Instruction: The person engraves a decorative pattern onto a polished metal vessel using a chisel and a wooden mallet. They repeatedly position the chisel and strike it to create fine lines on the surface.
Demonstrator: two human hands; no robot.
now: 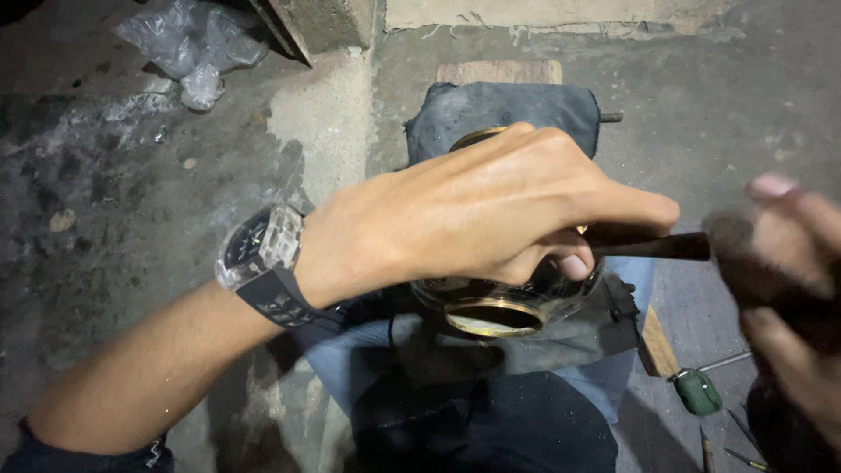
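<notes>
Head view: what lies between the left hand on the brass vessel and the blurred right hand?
A dark tool shaft spans the gap, running from the left hand, which rests on the brass vessel, to the right hand. The head view shows it.

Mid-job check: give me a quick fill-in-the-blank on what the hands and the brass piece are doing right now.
1. The left hand rests on top of a round ____ vessel.
2. The left wrist wears a ____.
3. The dark tool runs from the left hand's fingers to the blurred ____ hand.
4. A green-handled ____ lies on the floor at lower right.

Missing words: brass; watch; right; screwdriver
</notes>
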